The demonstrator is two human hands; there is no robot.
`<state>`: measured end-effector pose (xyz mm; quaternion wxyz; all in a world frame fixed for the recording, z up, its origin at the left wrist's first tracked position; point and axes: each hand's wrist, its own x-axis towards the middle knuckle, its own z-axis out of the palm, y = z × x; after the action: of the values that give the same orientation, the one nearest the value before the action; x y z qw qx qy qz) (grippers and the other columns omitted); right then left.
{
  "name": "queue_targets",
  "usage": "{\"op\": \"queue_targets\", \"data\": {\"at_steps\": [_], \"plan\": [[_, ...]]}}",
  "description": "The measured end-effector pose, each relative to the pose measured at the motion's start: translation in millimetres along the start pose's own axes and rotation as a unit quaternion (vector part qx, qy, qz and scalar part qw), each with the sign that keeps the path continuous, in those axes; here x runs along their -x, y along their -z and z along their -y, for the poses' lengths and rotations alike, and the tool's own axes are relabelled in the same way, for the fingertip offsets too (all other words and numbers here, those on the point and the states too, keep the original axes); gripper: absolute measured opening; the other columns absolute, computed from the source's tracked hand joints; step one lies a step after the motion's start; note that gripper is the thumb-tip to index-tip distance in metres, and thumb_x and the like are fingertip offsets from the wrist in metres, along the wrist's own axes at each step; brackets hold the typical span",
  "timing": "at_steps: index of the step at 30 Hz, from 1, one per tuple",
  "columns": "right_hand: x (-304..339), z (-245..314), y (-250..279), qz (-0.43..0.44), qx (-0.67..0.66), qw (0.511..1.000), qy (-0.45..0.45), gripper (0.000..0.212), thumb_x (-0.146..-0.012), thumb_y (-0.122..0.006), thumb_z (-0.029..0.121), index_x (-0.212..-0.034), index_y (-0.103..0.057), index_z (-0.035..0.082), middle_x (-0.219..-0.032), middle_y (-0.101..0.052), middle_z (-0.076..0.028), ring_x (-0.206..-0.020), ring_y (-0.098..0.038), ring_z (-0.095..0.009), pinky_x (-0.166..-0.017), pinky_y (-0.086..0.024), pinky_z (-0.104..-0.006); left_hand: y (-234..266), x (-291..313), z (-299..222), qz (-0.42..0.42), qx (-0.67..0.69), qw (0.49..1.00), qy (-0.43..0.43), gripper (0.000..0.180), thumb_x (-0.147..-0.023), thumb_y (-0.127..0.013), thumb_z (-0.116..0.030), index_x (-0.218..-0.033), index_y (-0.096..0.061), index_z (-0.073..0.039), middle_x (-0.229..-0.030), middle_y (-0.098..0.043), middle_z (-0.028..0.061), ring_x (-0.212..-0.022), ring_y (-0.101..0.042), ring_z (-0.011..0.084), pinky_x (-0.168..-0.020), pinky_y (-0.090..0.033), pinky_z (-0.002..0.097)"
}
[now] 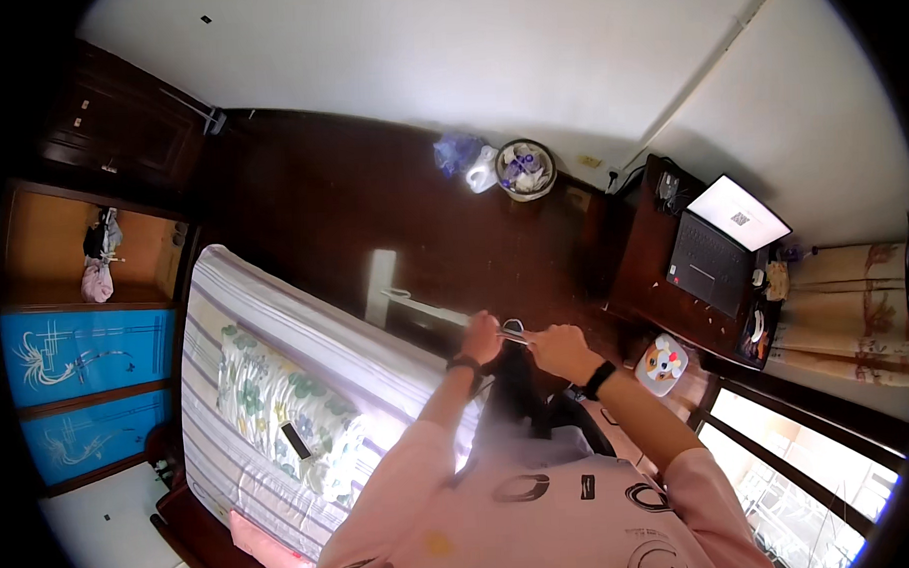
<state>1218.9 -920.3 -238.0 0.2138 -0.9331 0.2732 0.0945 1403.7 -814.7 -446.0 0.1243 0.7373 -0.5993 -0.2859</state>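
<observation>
Both my hands are close together in front of my body, above the dark floor. A thin, pale looped thing (513,329) shows between them; its kind is too small to make out. My left hand (483,337) is closed at its left end, fingers curled. On the other side my right hand (562,350) is closed too, with its fingers pinched towards the loop. A dark band sits on each wrist. Beyond my left hand, a pale strip (425,307) crosses the floor; whether it is light or an object I cannot tell.
To the left stands a bed (275,290) with a phone (296,440) on it. A waste bin (526,169) and plastic bags (460,156) are by the far wall. At right are a desk with a laptop (712,263) and a stool (662,365).
</observation>
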Motion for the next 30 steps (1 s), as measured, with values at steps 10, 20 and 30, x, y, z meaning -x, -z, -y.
{"op": "queue_targets", "data": {"at_steps": [10, 20, 30], "plan": [[1, 8, -15, 0.033, -0.002, 0.999, -0.040, 0.029, -0.088, -0.049, 0.027, -0.113, -0.063, 0.023, -0.075, -0.066, -0.014, -0.066, -0.066, -0.031, -0.060, -0.052, -0.0448, -15, 25, -8, 0.003, 0.169, 0.980, 0.108, 0.081, -0.087, -0.059, -0.033, -0.143, -0.014, 0.003, -0.137, -0.006, 0.0479, -0.131, -0.004, 0.0601, -0.108, -0.009, 0.0607], [167, -72, 31, 0.046, -0.042, 0.974, -0.216, 0.028, -0.084, -0.052, 0.032, -0.105, -0.068, 0.020, -0.088, -0.068, -0.013, -0.082, -0.065, -0.034, -0.072, -0.051, -0.0482, -99, 2, -165, -0.001, 0.121, 0.991, -0.061, 0.069, -0.080, -0.064, -0.032, -0.133, -0.034, 0.000, -0.134, -0.035, 0.0300, -0.131, -0.026, 0.0444, -0.106, -0.014, 0.0618], [321, -90, 38, -0.023, -0.113, 0.943, -0.311, 0.030, -0.084, -0.054, 0.035, -0.097, -0.069, 0.014, -0.086, -0.067, -0.016, -0.082, -0.064, -0.037, -0.075, -0.049, -0.0486, -122, 38, -305, 0.027, 0.131, 0.959, -0.248, 0.042, -0.081, -0.059, -0.019, -0.119, -0.047, -0.005, -0.126, -0.045, 0.0207, -0.126, -0.036, 0.0351, -0.107, -0.016, 0.0510]]}}
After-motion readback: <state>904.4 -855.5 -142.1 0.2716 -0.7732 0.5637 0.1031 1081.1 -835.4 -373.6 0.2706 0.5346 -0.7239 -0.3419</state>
